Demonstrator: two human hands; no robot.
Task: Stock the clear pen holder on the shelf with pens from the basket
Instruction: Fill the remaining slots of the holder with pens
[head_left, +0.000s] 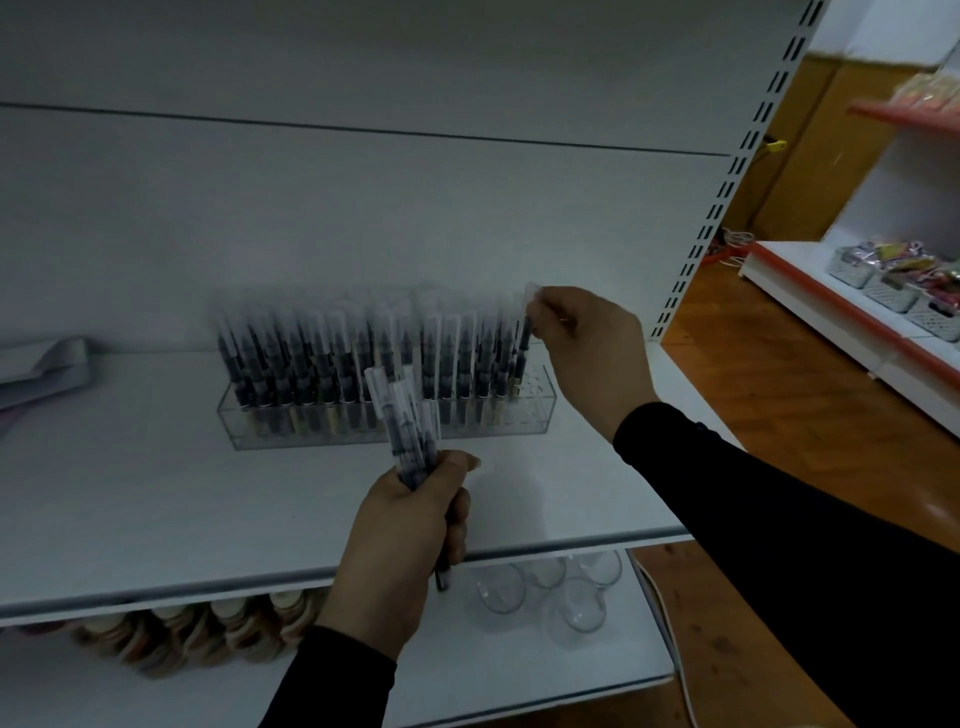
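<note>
While the left hand (410, 525) grips a bundle of capped pens (408, 421) upright, the right hand (587, 348) pinches a single pen (525, 332) over the right end of the clear pen holder (311, 428), nearly full, on the white shelf (156, 493).

The clear pen holder (387, 415) stood packed with upright pens (332, 358) along most of its length; only its right end showed unfilled holes, though blur made the count uncertain. In front of it, bare shelf (156, 499) lay open. Right of it, the perforated upright (696, 244) bounded the space.
</note>
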